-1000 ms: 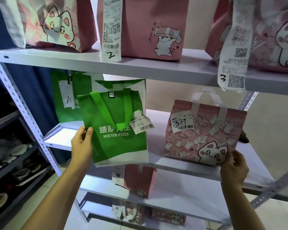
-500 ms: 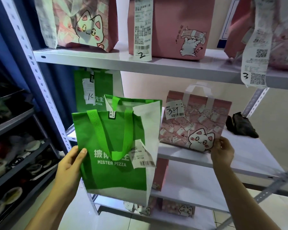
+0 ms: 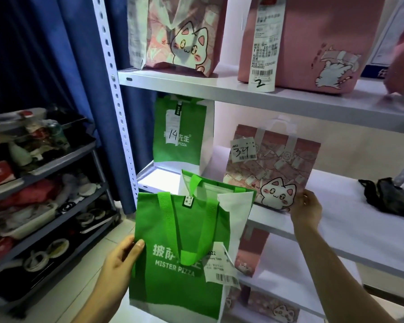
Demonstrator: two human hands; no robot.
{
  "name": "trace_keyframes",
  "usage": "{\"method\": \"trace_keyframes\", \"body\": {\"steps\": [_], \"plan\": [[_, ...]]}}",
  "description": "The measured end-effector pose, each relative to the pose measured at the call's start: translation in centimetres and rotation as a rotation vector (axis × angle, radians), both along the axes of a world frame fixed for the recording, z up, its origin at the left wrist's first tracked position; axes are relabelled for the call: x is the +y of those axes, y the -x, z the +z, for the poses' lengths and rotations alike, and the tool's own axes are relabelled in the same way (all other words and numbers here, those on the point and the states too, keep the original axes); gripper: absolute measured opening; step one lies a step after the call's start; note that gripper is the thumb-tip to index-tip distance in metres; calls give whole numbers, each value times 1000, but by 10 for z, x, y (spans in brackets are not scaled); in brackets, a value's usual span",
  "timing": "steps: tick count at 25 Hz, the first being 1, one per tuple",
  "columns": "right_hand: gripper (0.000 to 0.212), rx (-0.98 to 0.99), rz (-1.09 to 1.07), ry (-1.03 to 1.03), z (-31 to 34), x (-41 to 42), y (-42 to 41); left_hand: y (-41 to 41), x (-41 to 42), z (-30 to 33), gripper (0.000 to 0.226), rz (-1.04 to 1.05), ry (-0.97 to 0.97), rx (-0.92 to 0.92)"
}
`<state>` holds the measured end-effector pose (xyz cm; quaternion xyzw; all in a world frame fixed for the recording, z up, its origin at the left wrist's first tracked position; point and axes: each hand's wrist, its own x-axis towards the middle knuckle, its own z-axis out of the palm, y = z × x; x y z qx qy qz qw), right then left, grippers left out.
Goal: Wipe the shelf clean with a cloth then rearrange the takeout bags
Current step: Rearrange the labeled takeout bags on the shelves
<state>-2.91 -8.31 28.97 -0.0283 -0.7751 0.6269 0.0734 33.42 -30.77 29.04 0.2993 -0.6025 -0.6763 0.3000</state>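
My left hand [image 3: 120,259] grips the left edge of a green Mister Pizza bag [image 3: 182,255], held in the air below and in front of the middle shelf [image 3: 350,231]. My right hand [image 3: 306,209] holds the lower right corner of a pink cat bag marked 34 [image 3: 273,169], which stands on that shelf. A second green bag marked 14 [image 3: 180,131] stands at the shelf's back left. A dark cloth [image 3: 392,198] lies on the shelf at the right.
The top shelf [image 3: 219,86] carries a pink cat bag [image 3: 177,36] and a pink bag with a receipt marked 2 [image 3: 313,40]. More pink bags [image 3: 250,252] stand on lower shelves. A cluttered dark rack [image 3: 40,194] and a blue curtain [image 3: 56,54] are at the left.
My left hand has brought the green bag off the middle shelf, down and toward me. My right hand stays on the pink bag's corner. The view has swung left.
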Motion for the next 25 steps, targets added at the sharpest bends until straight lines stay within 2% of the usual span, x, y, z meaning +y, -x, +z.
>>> {"method": "trace_keyframes", "body": {"steps": [6,12,17,22,25], "plan": [[30,-6,44,-26,2,-36,11,-6,-4,-4,40,41,-38,-6],[31,36,13,-59,-6,-42,10,2,-5,-4,28,34,-54,-22],[30,69,50,-80,-8,-39,10,10,-1,-2,42,21,-36,-34],[31,54,99,-130,-4,-32,14,15,2,-8,25,-14,-20,-19],[32,25,89,-87,-3,-25,7,17,7,-2,28,-27,-25,6]]}}
